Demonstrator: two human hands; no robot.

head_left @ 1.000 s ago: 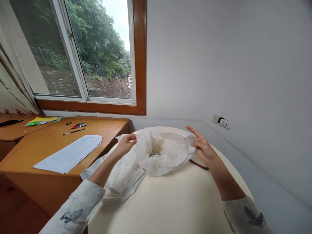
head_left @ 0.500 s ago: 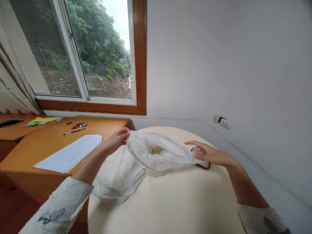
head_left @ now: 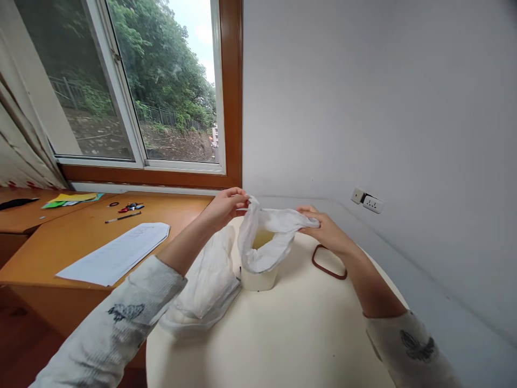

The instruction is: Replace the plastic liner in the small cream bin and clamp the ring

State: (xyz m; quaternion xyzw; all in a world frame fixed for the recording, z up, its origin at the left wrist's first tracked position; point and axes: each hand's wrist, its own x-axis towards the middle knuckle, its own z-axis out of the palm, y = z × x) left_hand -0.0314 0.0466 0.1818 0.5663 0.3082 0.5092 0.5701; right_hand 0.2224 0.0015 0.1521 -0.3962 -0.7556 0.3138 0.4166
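A thin white plastic bag (head_left: 266,258) is draped round the mouth of a small cream bin (head_left: 258,282), its opening spread so the yellowish inside shows. My left hand (head_left: 228,207) pinches the bag's edge at the far left. On the far right side, my right hand (head_left: 323,229) grips a gathered part of the bag's edge. To the left of the bin lies a pile of folded white plastic bags (head_left: 205,275), partly behind my left arm. A brown rounded ring (head_left: 329,263) rests on the table below my right hand.
The round cream table (head_left: 299,328) stands against the wall. On the wooden desk (head_left: 181,207) to the left lie a white paper sheet (head_left: 117,253), a pen (head_left: 123,217), scissors (head_left: 127,207) and coloured papers (head_left: 72,199). A wall socket (head_left: 372,204) is at the right.
Both hands have moved up and closer together, drawing the bag's rim up round the bin. The bag's opening is now wider over the bin, and the brown ring is uncovered.
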